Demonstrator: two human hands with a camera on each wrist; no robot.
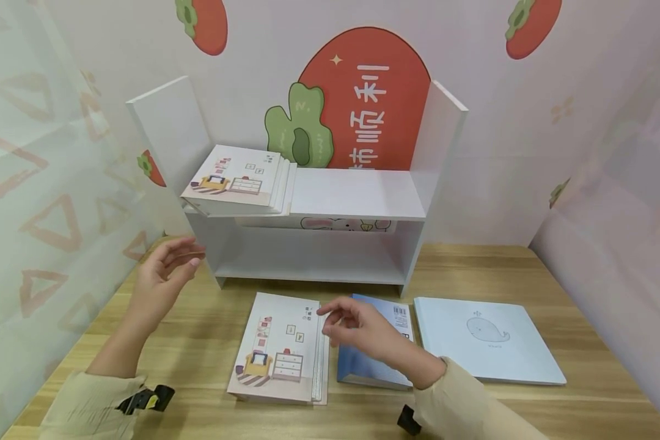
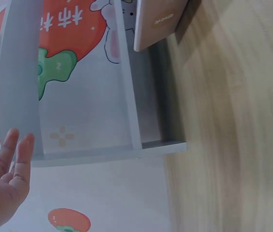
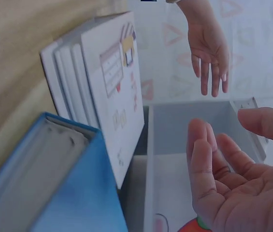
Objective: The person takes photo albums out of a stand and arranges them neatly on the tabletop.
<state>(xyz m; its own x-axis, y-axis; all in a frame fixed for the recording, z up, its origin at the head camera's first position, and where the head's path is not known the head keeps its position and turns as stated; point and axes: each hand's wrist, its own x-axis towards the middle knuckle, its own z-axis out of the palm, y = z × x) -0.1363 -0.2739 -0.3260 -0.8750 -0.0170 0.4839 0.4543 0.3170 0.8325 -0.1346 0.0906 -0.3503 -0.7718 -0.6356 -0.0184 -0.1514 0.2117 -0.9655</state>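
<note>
In the head view my left hand (image 1: 165,272) hangs in the air left of the white shelf (image 1: 357,189), its fingers loosely bent around nothing. My right hand (image 1: 360,327) hovers over the side of a thick white book (image 1: 277,342) and a blue book (image 1: 371,370), fingers relaxed and spread in the right wrist view. An armchair and a chest of drawers decorate the white book's cover; several layered white edges show at its side. Another thick book (image 1: 233,177) with the same cover lies on the upper shelf, at its left end.
On the right of the wooden table (image 1: 533,272) lies a wide pale blue book (image 1: 492,339) with a whale drawing. The shelf's upright side panels (image 1: 442,131) flank its upper board. A bottom board (image 1: 308,253) sits below. Printed fabric walls surround the table.
</note>
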